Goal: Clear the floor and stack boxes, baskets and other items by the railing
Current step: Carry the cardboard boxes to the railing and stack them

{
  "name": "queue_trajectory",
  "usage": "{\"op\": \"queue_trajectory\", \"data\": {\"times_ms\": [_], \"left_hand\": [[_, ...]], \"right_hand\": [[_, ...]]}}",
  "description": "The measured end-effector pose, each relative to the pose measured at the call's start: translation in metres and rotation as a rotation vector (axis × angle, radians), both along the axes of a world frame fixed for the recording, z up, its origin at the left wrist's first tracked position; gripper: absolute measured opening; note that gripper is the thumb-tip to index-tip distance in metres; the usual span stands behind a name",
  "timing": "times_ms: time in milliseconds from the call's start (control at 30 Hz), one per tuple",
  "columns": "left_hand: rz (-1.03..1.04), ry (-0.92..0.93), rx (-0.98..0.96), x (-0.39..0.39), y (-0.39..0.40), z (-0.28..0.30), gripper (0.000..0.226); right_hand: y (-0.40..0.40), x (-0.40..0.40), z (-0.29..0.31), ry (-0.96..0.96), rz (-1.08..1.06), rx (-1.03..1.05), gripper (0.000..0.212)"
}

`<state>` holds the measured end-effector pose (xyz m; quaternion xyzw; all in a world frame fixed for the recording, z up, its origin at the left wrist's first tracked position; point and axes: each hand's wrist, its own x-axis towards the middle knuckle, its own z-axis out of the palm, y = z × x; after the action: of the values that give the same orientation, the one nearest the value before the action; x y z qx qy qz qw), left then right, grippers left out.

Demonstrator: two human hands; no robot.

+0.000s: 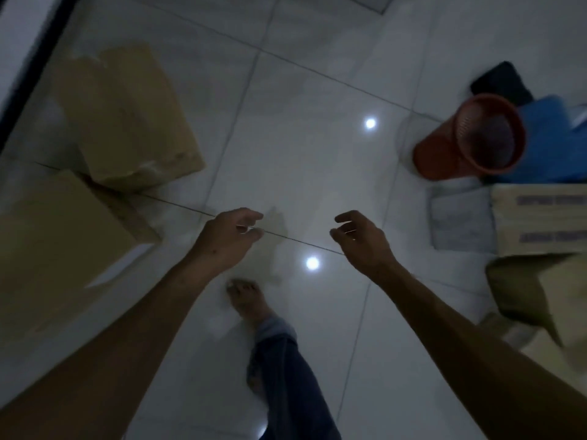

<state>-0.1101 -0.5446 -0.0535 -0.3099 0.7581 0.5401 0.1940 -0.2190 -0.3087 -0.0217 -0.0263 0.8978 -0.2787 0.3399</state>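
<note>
Hands (293, 236) seemingly empty, fingers loosely curled.

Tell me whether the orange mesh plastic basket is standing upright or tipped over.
Upright. The orange mesh plastic basket stands on its narrow base on the white tiled floor, round rim facing up toward the camera.

Head-worn wide view, facing steeply down, floor (301, 173) well below

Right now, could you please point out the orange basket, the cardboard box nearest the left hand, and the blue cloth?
orange basket (444, 154): head view, on its mesh side wall.
cardboard box (127, 115): head view, on its top face.
blue cloth (549, 134): head view, on its bare upper surface beside the basket.
</note>
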Motion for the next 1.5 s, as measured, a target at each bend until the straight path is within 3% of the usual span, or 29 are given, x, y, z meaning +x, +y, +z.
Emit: {"op": "queue_trajectory", "data": {"times_ms": [400, 533, 800, 1033, 1133, 1233, 1333, 1433, 1500], "left_hand": [[-0.361, -0.005, 0.176, -0.075, 0.287, 0.041, 0.018], [-0.447, -0.033, 0.170, -0.098, 0.382, 0.038, 0.034], [-0.546, -0.085, 0.022, -0.173, 0.577, 0.002, 0.023], [-0.692, -0.222, 0.072, -0.173, 0.755, -0.056, 0.020], [-0.806, -0.286, -0.004, -0.154, 0.814, -0.084, 0.036], [-0.831, -0.331, -0.040, -0.138, 0.854, -0.121, 0.068], [-0.757, -0.421, -0.107, -0.128, 0.876, -0.156, 0.093], [-0.682, -0.517, -0.069, -0.123, 0.882, -0.177, 0.112], [-0.588, -0.525, 0.037, -0.121, 0.878, -0.181, 0.117]], "right_hand": [[0.309, 0.014, 0.038, 0.169, -0.361, 0.141, 0.026], [0.409, 0.021, 0.018, 0.097, -0.494, 0.177, 0.029], [0.613, 0.006, -0.024, -0.009, -0.730, 0.221, 0.031], [0.774, 0.027, -0.081, -0.158, -0.999, 0.347, 0.068], [0.823, 0.052, -0.109, -0.220, -1.050, 0.404, 0.087], [0.859, 0.073, -0.136, -0.300, -1.112, 0.465, 0.104], [0.885, 0.091, -0.164, -0.387, -1.239, 0.351, 0.115], [0.894, 0.103, -0.183, -0.475, -1.306, 0.081, 0.107], [0.889, 0.106, -0.185, -0.405, -1.336, -0.022, 0.082]]}}
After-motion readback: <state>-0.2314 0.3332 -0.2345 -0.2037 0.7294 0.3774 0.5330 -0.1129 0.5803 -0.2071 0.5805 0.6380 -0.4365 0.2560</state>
